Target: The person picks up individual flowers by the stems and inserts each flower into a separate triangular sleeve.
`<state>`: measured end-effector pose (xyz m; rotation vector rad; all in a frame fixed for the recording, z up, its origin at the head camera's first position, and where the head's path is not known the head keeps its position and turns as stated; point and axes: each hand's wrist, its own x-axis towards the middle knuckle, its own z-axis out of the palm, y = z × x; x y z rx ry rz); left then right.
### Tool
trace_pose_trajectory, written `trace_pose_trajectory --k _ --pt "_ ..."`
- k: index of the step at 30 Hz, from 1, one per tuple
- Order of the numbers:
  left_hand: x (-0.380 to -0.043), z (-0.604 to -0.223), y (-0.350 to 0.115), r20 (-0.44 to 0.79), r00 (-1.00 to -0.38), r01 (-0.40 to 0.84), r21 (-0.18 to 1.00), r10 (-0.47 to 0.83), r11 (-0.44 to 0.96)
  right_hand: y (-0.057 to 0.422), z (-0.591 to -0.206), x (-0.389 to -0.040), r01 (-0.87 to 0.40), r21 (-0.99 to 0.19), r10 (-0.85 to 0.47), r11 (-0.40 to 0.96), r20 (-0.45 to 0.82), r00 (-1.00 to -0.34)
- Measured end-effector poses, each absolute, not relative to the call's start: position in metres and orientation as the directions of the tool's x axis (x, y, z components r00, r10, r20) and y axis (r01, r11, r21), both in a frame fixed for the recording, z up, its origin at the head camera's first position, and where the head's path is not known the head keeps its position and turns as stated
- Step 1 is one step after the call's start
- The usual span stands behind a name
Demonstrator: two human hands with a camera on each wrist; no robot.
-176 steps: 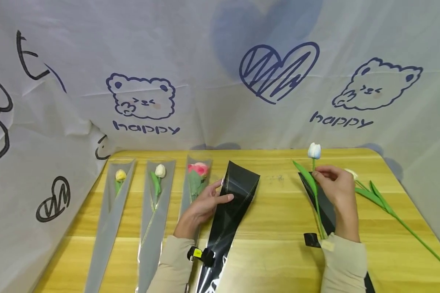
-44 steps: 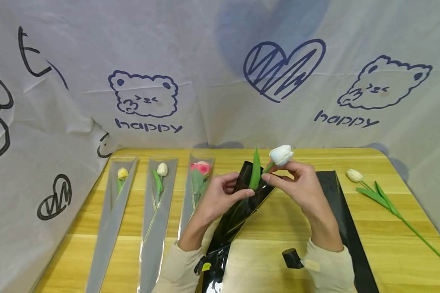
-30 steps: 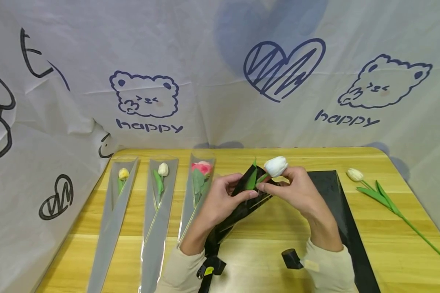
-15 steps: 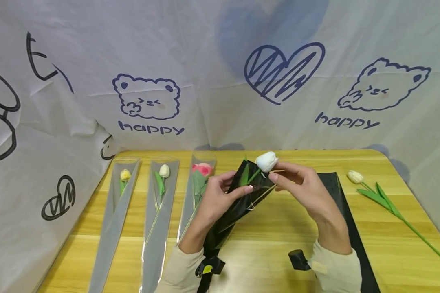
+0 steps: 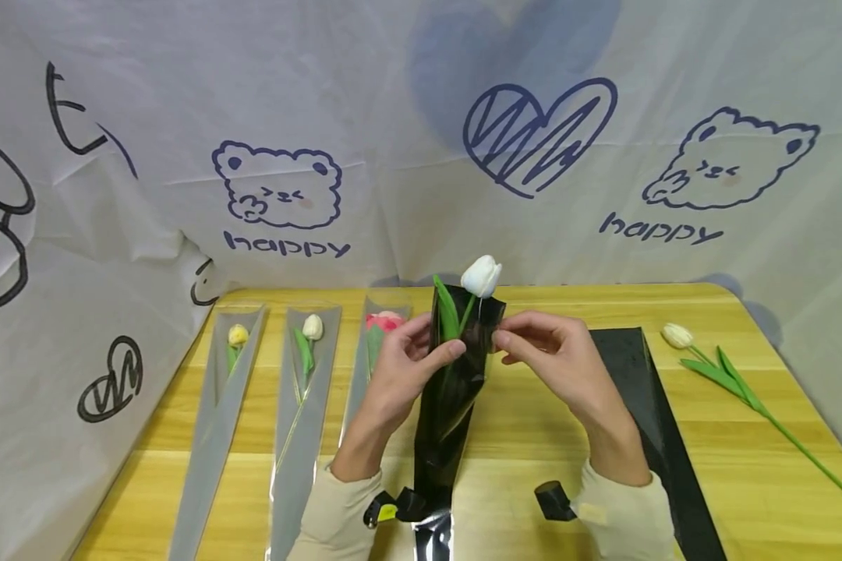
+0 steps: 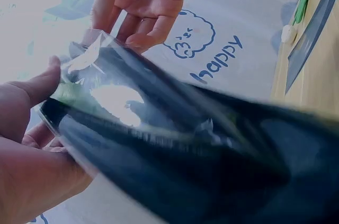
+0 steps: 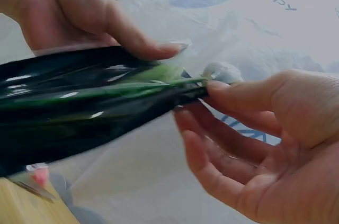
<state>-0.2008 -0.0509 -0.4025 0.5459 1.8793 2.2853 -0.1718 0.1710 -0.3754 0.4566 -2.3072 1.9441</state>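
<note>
A black flower sleeve (image 5: pixel 449 425) with a clear front stands nearly upright in the middle of the head view. Inside it is a white tulip (image 5: pixel 482 276), its bloom above the sleeve's mouth and a green leaf (image 5: pixel 447 309) at the left; the lower stem is hidden. My left hand (image 5: pixel 403 374) grips the sleeve's left side, thumb across the front. With thumb and forefinger, my right hand (image 5: pixel 561 366) pinches the upper right edge. The right wrist view shows the right thumb (image 7: pixel 233 94) at the sleeve's edge, close by the bloom.
Three filled grey sleeves lie at left, holding a yellow flower (image 5: pixel 238 335), a white tulip (image 5: pixel 313 327) and a pink flower (image 5: pixel 384 321). Right of my hands lie another black sleeve (image 5: pixel 663 436) and a loose white tulip (image 5: pixel 677 336). A printed cloth (image 5: pixel 407 210) hangs behind the wooden table (image 5: pixel 519 483).
The white tulip has come from the right into the black sleeve. The sleeve has swung from a rightward tilt to nearly upright, and my right hand has moved from the bloom to its edge.
</note>
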Motion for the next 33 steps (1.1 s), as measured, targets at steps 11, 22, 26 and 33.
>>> trace_pose_trajectory --k 11,22,26,33 --pt "-0.204 -0.405 -0.05 0.138 -0.918 0.0 0.937 0.372 -0.349 0.169 -0.372 -0.169 -0.357 -0.918 0.126 0.171 0.379 -0.917" --pt "-0.202 -0.402 -0.045 0.166 -0.959 0.077 0.933 0.231 -0.35 0.169 -0.373 -0.169 -0.395 -0.887 0.045 0.241 0.417 -0.908" --pt "-0.2 -0.399 -0.044 0.212 -0.953 0.111 0.91 0.218 -0.4 0.168 -0.37 -0.167 -0.4 -0.884 0.051 0.242 0.424 -0.904" --pt "-0.196 -0.394 -0.047 0.297 -0.938 0.19 0.873 0.181 -0.45 0.165 -0.363 -0.161 -0.42 -0.882 0.122 0.214 0.451 -0.884"
